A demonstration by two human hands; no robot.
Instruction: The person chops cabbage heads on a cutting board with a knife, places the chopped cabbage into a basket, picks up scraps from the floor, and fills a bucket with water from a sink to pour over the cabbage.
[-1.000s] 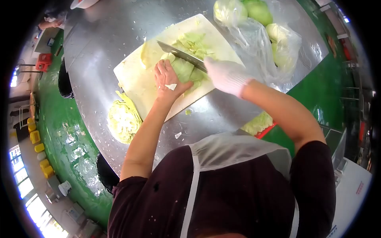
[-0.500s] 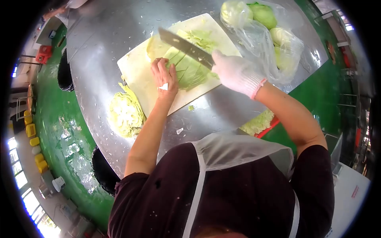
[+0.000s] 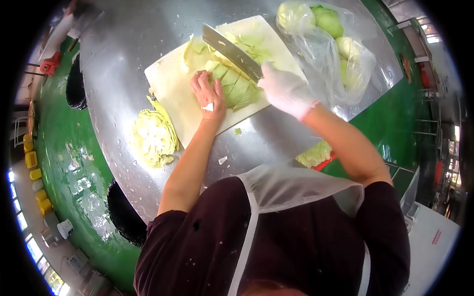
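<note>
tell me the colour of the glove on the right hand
The glove is white, shown best in the head view.

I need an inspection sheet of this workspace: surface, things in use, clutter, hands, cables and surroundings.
Surface: metal table, with wet spots and small scraps.
Things in use: knife beside sliced cabbage, on a white cutting board.
Clutter: cut cabbage piece left of the board; clear plastic bag with whole cabbages.
Hands: left hand bare, at the sliced cabbage's edge; right hand gloved, gripping the knife.
Cables: nothing seen on the table.
Surroundings: green floor, shiny in patches; yellow containers at far left.
</note>
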